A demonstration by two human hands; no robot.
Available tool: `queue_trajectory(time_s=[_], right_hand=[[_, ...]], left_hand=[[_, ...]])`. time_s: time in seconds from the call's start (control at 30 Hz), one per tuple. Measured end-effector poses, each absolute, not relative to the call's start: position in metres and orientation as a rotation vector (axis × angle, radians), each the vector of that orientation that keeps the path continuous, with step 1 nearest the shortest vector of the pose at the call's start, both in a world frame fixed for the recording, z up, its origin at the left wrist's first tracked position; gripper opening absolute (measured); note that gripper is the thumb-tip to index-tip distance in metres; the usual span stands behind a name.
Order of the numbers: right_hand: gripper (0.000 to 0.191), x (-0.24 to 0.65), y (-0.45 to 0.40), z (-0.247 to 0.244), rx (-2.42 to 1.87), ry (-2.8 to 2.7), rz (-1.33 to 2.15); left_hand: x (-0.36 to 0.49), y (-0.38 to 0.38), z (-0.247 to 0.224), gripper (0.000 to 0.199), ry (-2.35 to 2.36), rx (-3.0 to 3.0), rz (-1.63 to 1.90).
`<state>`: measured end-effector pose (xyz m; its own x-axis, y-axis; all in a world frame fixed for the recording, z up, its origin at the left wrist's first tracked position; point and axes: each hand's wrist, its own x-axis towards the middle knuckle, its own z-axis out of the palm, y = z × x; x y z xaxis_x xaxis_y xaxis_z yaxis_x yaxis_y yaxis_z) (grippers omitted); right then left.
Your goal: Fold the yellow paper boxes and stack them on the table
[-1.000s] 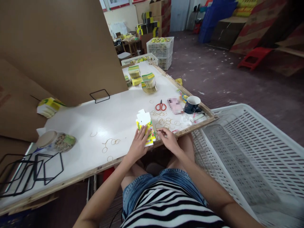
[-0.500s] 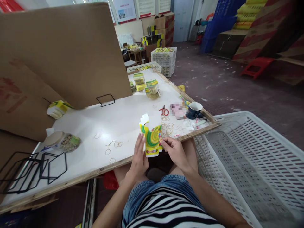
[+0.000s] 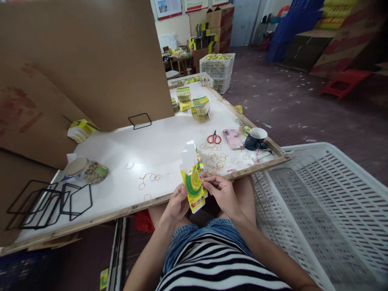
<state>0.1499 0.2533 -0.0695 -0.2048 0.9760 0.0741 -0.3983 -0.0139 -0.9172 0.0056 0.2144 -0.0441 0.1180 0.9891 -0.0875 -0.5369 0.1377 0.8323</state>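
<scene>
Over the table's front edge I hold a yellow and green printed carton (image 3: 194, 184), with white flaps standing up at its top. It is tilted, its narrow printed side turned partly toward me. My left hand (image 3: 178, 201) grips the carton's lower left edge, thumb in front and the other fingers mostly hidden behind. My right hand (image 3: 222, 192) pinches the right side between thumb and fingertips. Just beyond the carton, several rubber bands (image 3: 216, 157) lie scattered on the white tabletop (image 3: 118, 149). Red-handled scissors (image 3: 214, 139) rest behind them.
A dark mug (image 3: 256, 138) stands at the table's right corner. Stacked flat cartons (image 3: 201, 108) sit farther back. At left are a lidded jar (image 3: 87, 170), black wire frames (image 3: 75, 201) and a tall cardboard sheet (image 3: 100, 64). A white plastic crate (image 3: 321, 202) is at my right.
The carton has tilted and turned, showing more of its right side. My left hand has shifted from flat against its side to a thumb grip lower down. The view has shifted slightly.
</scene>
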Motion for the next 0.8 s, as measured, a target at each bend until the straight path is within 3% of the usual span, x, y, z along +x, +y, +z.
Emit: queue_trajectory(time_s=[0.27,0.57,0.73,0.8], right_hand=[[0.03,0.145,0.252,-0.075,-0.83,-1.085,1.515],[0.028,0.139,0.249,-0.084,-0.928,-1.237,1.362],[0.019,0.144,0.256,-0.081,-0.924,-1.374,1.234],[0.026,0.149,0.259,-0.077,-0.818,-1.392,1.266]], left_hand=[[0.004,0.218,-0.05,0.037,0.858,0.749,1.358],[0.008,0.221,-0.055,0.039,1.303,0.985,1.532],[0.006,0.214,-0.042,0.058,1.399,1.184,1.533],[0.002,0.211,-0.038,0.059,1.351,1.248,1.451]])
